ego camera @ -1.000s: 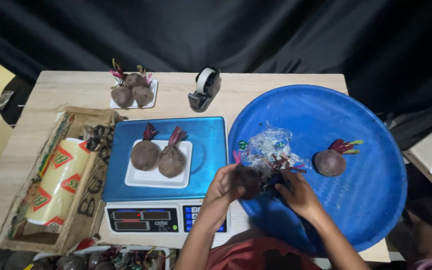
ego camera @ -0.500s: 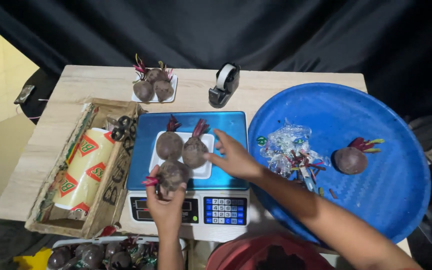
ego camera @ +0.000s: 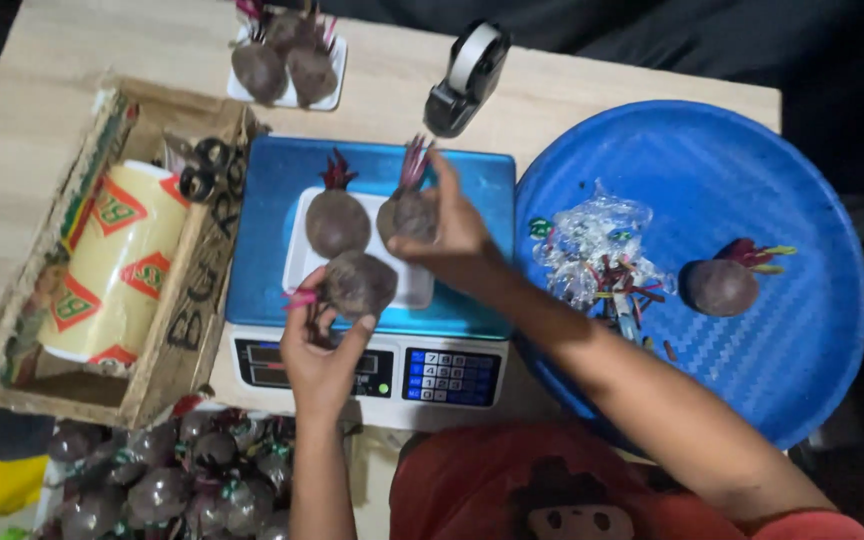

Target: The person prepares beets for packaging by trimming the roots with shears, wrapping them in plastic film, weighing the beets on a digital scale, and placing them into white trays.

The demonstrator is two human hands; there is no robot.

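Observation:
A white foam tray rests on the blue-topped scale in front of me. One beetroot lies on the tray's left part. My left hand holds a second beetroot at the tray's near edge. My right hand reaches across from the right and grips a third beetroot at the tray's right side.
A big blue round tray on the right holds one beetroot and crumpled plastic wrap. A tape dispenser and another tray of beetroots stand behind. A cardboard box with a film roll sits left.
My left hand has carried a beetroot from the blue tray up to the white tray's near edge. My right hand has reached over and taken hold of the right-hand beetroot. The camera has moved closer.

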